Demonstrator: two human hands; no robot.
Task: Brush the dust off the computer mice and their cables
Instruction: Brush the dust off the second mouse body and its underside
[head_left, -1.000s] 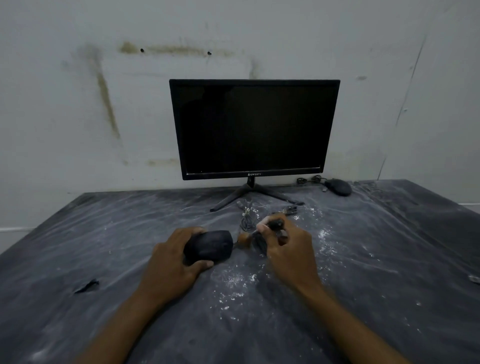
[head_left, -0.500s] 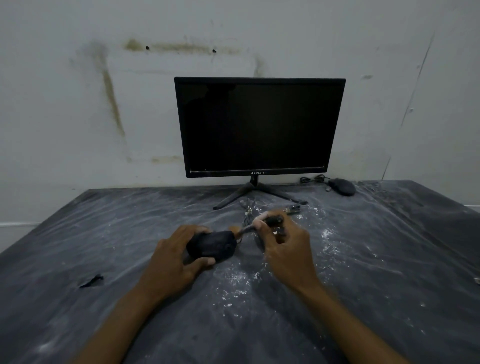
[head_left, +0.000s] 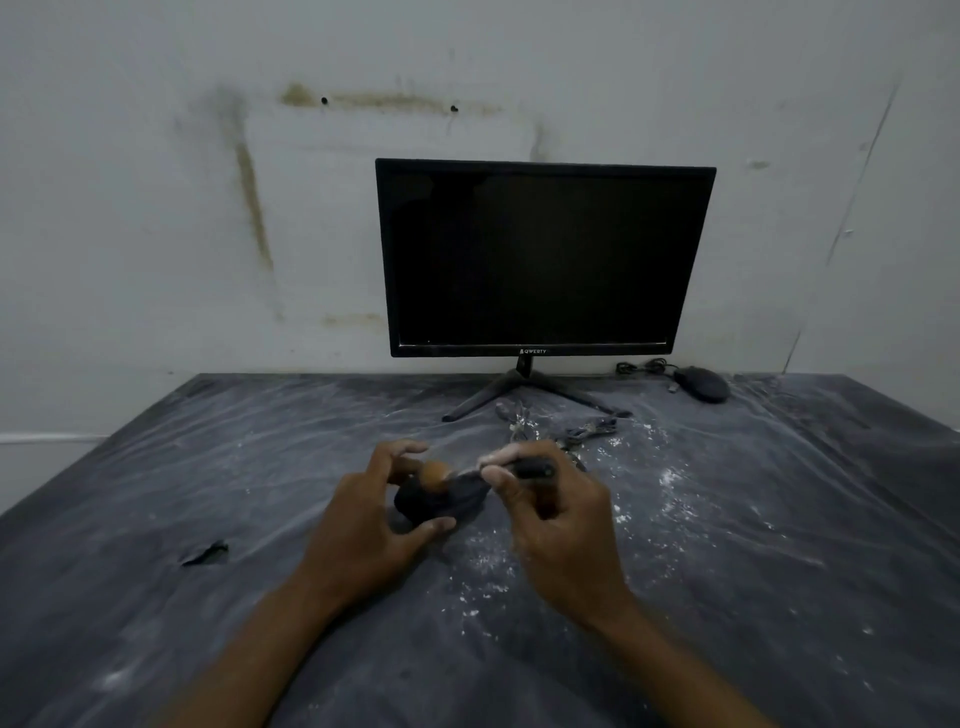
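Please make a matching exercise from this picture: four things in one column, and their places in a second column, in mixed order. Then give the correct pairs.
Things:
1. monitor
2. second mouse
3. brush
4. near mouse

Places:
A. held in the left hand
B. at the wall, on a stand with spread legs
C. held in the right hand
D. right of the monitor's stand, with its coiled cable

Pairs: 1-B, 2-D, 3-C, 4-A

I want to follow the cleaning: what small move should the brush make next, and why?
Probably sweep the brush across the near mouse toward the right hand: its bristles sit on the mouse top, the left hand steadies it, and white dust shows nearby.
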